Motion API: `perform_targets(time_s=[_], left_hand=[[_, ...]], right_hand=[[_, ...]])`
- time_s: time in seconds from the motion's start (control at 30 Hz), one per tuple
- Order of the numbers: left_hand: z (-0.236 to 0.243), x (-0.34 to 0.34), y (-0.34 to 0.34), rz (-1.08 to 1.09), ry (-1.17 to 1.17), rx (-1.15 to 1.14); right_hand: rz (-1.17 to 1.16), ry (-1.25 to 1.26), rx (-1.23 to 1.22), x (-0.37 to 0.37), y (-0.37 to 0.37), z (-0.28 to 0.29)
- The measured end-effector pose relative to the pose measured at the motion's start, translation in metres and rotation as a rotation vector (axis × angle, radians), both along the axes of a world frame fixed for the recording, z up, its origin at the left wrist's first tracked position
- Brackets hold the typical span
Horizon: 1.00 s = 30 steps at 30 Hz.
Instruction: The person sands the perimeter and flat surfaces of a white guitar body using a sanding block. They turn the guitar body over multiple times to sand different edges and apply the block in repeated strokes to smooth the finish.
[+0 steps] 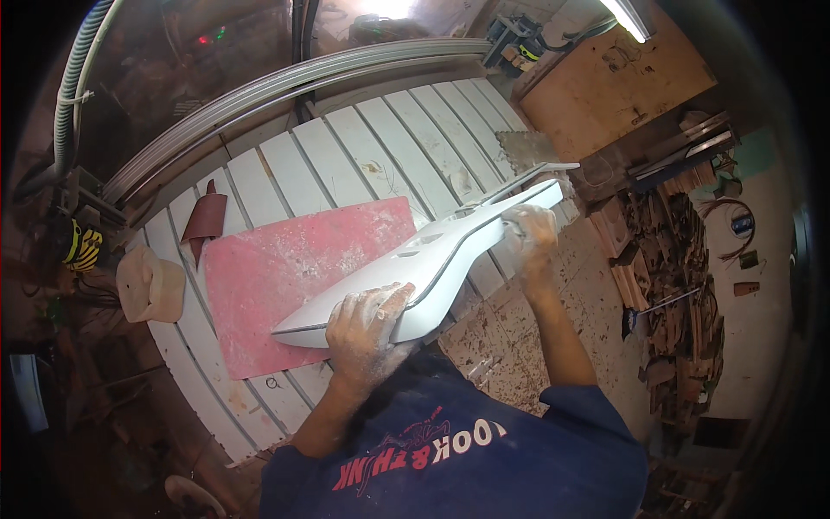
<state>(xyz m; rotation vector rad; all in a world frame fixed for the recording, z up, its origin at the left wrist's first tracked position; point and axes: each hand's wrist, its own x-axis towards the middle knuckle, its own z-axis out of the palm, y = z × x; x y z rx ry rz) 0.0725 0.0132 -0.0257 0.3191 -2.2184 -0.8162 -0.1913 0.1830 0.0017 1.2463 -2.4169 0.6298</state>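
A white shaped piece with a dark line along its edge and small slots in its top, perhaps a guitar body (450, 251), is tilted above a slatted table. Its left tip reaches over a dusty pink sheet (303, 259). My left hand (367, 324), coated in white dust, grips the near edge close to that tip. Around the raised right end, my right hand (530, 238) is closed, its fingertips partly hidden. Whether anything else lies under those fingers cannot be made out.
A curled reddish-brown sheet, likely sandpaper (206, 218), and a beige cap (150, 284) lie left on the slatted table (346, 138). A metal rail (285, 86) spans the far side. Wood scraps (683, 285) pile up at right, below a wooden board (618, 73).
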Motion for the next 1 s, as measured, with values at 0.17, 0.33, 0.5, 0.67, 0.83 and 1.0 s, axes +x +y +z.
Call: perform_targets(time_s=[0.17, 0.33, 0.5, 0.67, 0.83, 1.0], left_hand=[[0.001, 0.001, 0.0, -0.007, -0.001, -0.005], [-0.001, -0.001, -0.001, -0.004, 0.004, -0.012], [-0.002, 0.0, -0.003, 0.006, -0.02, -0.013], [-0.001, 0.0, -0.002, -0.005, 0.006, -0.003], [0.002, 0.003, 0.002, -0.039, -0.012, -0.006], [0.002, 0.005, 0.002, -0.034, -0.036, -0.009]], right_hand=[[0.079, -0.027, 0.026, 0.005, -0.001, -0.007], [0.012, 0.054, 0.023, 0.019, -0.009, -0.008], [-0.01, 0.061, 0.019, 0.002, -0.006, -0.014], [0.094, 0.007, 0.038, 0.014, -0.013, -0.012], [0.016, 0.01, -0.052, 0.02, -0.015, -0.017], [-0.039, 0.111, -0.196, 0.01, -0.005, -0.012]])
